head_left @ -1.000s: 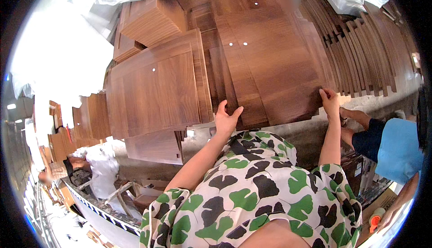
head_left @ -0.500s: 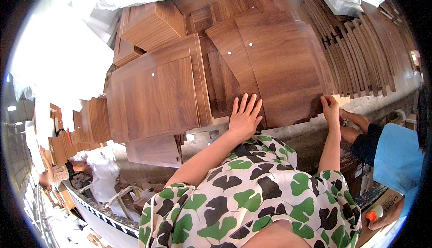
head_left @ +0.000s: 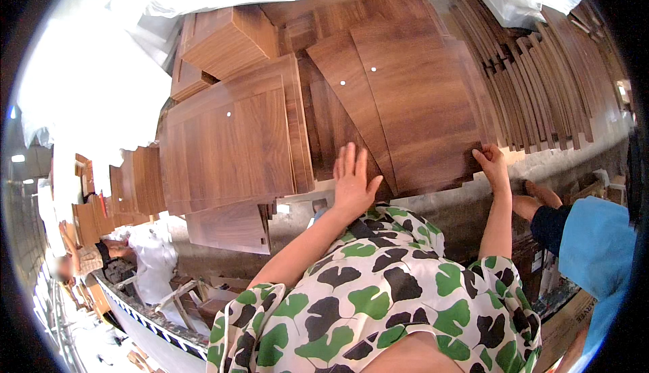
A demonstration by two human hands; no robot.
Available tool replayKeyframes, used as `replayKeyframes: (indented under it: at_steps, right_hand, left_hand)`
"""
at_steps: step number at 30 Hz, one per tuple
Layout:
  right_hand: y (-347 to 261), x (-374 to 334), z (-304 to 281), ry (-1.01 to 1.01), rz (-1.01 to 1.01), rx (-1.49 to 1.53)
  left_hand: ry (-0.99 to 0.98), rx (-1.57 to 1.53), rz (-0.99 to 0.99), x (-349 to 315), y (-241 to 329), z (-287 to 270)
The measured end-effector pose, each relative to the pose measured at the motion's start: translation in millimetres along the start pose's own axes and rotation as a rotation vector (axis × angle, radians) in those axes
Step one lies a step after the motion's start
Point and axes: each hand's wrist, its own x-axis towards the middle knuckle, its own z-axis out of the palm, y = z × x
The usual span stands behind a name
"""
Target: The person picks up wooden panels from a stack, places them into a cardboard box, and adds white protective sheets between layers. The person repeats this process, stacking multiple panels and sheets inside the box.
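Note:
In front of me lies a brown wood-grain panel [head_left: 422, 102] with a small white dot, overlapping a second tilted panel [head_left: 338, 58] with a dot of its own. My right hand [head_left: 493, 165] pinches the near right corner of the upper panel between thumb and fingers. Over the near edge of the tilted panel, my left hand [head_left: 353, 185] is stretched out with fingers extended, gripping nothing; whether it touches the wood I cannot tell. To its left rests a stack of similar panels [head_left: 230, 143], its top one marked with a white dot.
Narrow brown boards [head_left: 534, 89] stand in a row at the right. Stacked wood blocks [head_left: 230, 38] and white plastic wrapping [head_left: 88, 68] are at the far left. A person in blue [head_left: 598, 238] is close on my right; another person [head_left: 84, 258] is at the left.
My left hand has slid left and slightly toward me, off the upper panel. My right hand stays at its corner, with its grip slightly shifted. The person in blue has moved slightly.

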Motion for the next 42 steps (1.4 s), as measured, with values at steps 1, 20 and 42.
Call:
replayKeyframes:
  at_steps: [1, 20, 42]
  right_hand:
    - [3, 1, -1, -0.023, 0.003, -0.011]
    - [-30, -56, 46, -0.087, -0.351, -0.848]
    - [-21, 0, 50, 0.167, -0.106, -0.335]
  left_hand:
    - [0.018, -0.089, -0.076, -3, -2, -1]
    - [-0.313, -0.344, -0.743, 22, -36, -16]
    - [-0.106, -1.086, -0.86, 28, -49, -7]
